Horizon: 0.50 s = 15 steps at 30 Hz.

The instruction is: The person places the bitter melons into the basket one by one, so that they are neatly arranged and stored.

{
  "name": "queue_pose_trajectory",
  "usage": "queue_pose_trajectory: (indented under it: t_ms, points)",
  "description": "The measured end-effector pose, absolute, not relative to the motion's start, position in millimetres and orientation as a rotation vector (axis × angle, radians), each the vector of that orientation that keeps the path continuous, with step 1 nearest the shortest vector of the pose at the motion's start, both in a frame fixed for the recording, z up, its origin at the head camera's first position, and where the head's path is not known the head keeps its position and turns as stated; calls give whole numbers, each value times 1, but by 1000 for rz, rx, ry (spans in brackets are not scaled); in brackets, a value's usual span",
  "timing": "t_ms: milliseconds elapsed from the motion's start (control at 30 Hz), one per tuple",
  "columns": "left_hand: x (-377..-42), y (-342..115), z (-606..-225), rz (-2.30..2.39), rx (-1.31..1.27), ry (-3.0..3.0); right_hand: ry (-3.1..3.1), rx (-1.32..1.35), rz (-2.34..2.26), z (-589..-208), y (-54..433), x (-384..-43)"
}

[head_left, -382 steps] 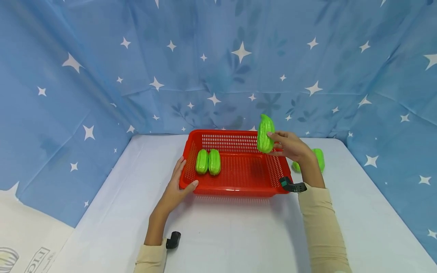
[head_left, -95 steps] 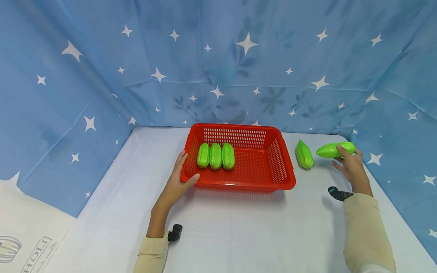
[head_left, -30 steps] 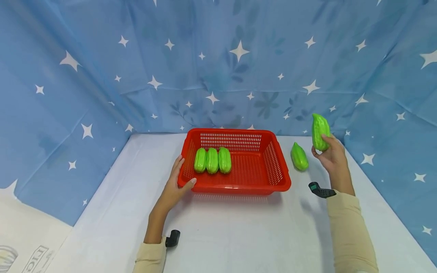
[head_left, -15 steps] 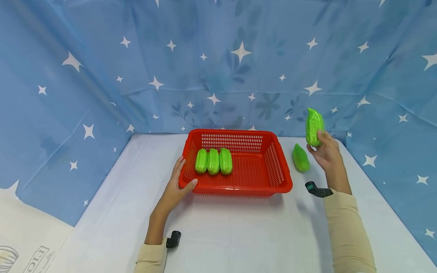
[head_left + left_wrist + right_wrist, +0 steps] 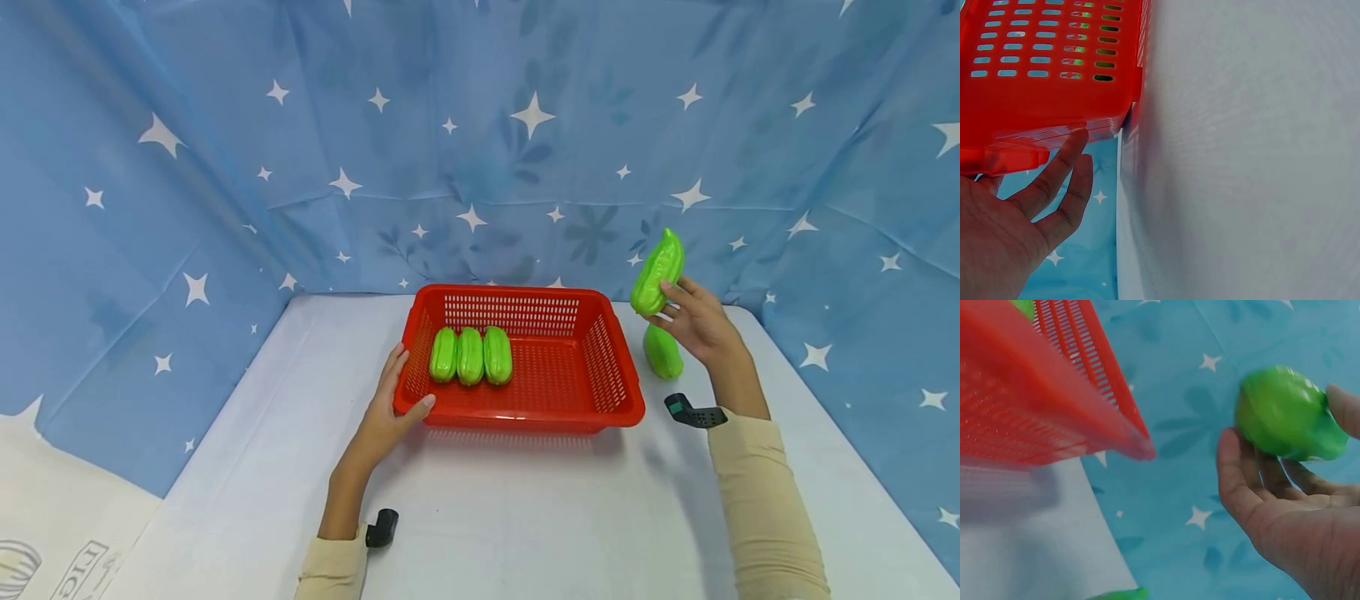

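Observation:
My right hand (image 5: pixel 701 323) holds a bright green, ribbed bitter melon (image 5: pixel 657 275) between thumb and fingers, raised off the table to the right of the red basket (image 5: pixel 517 417). Its pointed tip faces up. The right wrist view shows the same melon (image 5: pixel 1285 412) pinched at the fingertips. My left hand (image 5: pixel 384 423) rests against the basket's front left corner, fingers along the outer left wall and thumb by the front rim. In the left wrist view its fingers (image 5: pixel 1066 169) lie nearly straight. Inside, three bitter melons (image 5: pixel 470 357) lie side by side at the left.
Another bitter melon (image 5: pixel 663 354) lies on the white table (image 5: pixel 525 517) just right of the basket, its top hidden behind the right hand and held melon. A blue star-patterned curtain (image 5: pixel 480 150) hangs behind and at both sides.
A third melon has joined the two in the basket. The right hand picked another up from the table's right side and has carried it left, towards the basket. The left hand stays at the corner.

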<state>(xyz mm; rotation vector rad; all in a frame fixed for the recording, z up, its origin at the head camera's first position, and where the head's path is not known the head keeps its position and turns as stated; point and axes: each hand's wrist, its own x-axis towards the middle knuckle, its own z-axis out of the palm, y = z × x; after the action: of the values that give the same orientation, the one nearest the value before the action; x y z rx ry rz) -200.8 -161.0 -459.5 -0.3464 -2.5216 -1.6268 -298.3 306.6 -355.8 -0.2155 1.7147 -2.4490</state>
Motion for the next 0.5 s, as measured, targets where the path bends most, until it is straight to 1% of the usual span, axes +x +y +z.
queue_pose_trajectory:
  t_ms: [233, 500]
  points:
    - [-201, -161, -459, -1623, -354, -2518, 1863, -274, -2291, -347, 291, -301]
    - [-200, -161, -459, -1623, -358, -2518, 2168, -304, -1938, -346, 277, -305]
